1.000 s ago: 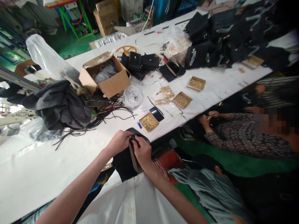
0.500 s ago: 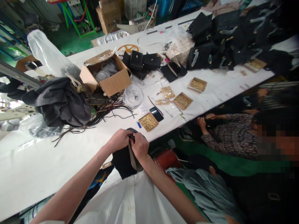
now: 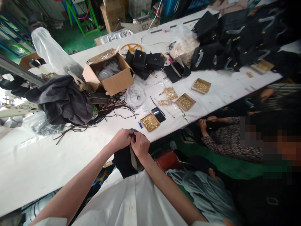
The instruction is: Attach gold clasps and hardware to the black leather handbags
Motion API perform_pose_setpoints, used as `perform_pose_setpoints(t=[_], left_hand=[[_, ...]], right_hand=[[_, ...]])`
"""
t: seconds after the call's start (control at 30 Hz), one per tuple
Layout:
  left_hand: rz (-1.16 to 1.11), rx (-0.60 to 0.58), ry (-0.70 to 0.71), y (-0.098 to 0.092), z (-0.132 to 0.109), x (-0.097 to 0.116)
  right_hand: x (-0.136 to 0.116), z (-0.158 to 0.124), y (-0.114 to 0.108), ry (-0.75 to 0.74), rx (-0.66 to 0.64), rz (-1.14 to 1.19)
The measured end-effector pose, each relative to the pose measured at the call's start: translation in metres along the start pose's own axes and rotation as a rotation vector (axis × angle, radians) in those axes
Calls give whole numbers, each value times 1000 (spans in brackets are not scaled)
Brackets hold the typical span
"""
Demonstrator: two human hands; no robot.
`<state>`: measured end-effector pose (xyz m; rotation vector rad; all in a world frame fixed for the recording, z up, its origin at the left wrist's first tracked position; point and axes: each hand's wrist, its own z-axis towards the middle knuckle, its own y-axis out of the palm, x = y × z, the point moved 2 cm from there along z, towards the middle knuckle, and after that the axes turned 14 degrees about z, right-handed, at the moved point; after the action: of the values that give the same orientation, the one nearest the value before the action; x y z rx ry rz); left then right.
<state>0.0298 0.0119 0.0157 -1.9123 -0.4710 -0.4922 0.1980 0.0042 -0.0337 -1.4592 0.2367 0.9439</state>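
The two hands meet knuckle to knuckle, so the small black part pinched between the fingertips is mostly hidden, and I cannot tell what it is. The left hand [image 3: 121,139] is curled into a near fist, gripping the top of the black bag [image 3: 122,162]. The right hand [image 3: 141,146] is bent at the wrist, its fingers closed on the same top edge. The bag hangs over the near edge of the worktop [image 3: 58,163], and its lower end is covered by the person's white shirt. A taupe strap [image 3: 134,160] runs down the bag under the right wrist. Both forearms rise from the bottom of the view, elbows cut off. Just beyond the hands lie a tray of gold fittings [image 3: 150,122] and a phone [image 3: 158,114].
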Motion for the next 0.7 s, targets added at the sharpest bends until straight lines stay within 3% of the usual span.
perform_pose_setpoints(t=[0.2,0.43,0.7], left_hand=[[6,70,-106,7,-6,5],[-10,122,-126,15,-7,2],[-40,170,-134,22,-9,2]], right_hand=[[0,0,-4,-6,-3,61],[-7,-3,-10,49,5,163],[-4,-4,-10,102,157,345]])
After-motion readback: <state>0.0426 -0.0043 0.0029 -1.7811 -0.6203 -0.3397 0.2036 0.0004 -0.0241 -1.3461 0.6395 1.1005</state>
